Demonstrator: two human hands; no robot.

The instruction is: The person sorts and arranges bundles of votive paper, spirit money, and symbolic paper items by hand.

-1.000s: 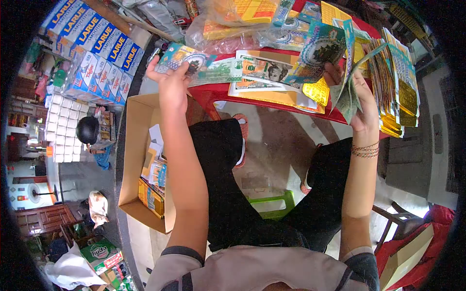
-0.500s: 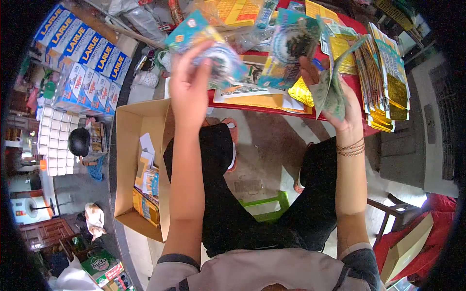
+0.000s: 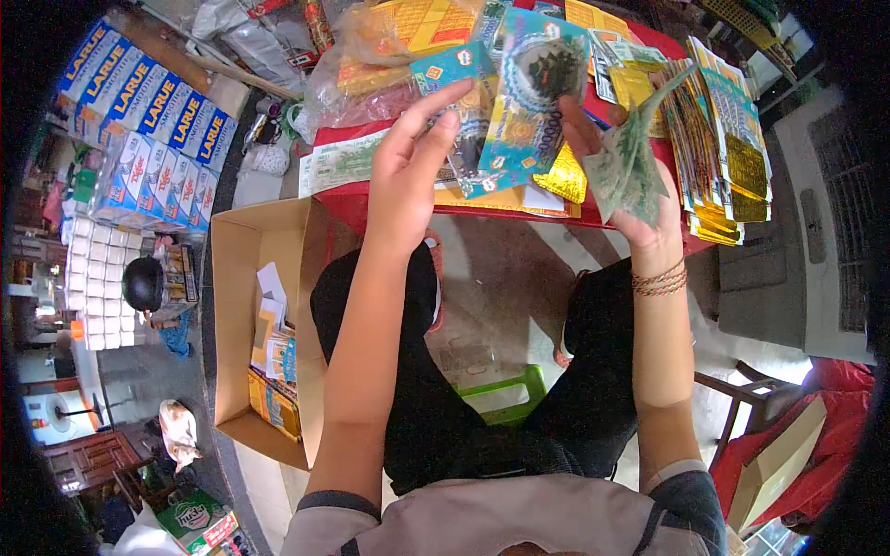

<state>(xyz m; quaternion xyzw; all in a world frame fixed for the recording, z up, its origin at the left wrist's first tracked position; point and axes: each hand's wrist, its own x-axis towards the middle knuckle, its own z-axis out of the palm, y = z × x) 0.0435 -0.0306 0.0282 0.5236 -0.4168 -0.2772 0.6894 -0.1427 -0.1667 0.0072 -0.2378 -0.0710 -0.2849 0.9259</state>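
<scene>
Over the red table, my left hand has its thumb and index finger at a teal printed note, with the fingers slightly apart. My right hand holds a green note, bent upright in the palm. Between the hands a larger blue-teal note with a round pattern stands up, its right edge at my right fingertips. Gold foil paper lies below it. To the right of my right hand is a thick stack of folded papers with gold and teal sheets.
An open cardboard box holding papers and envelopes is left of my legs. Beer cartons are stacked at the far left. Clear plastic bags and yellow packets lie on the table's back left. A green stool is between my legs.
My left hand has moved right, toward the blue-teal note, with its teal note. A green-white note on the table's left side now shows. My right hand still holds the green note.
</scene>
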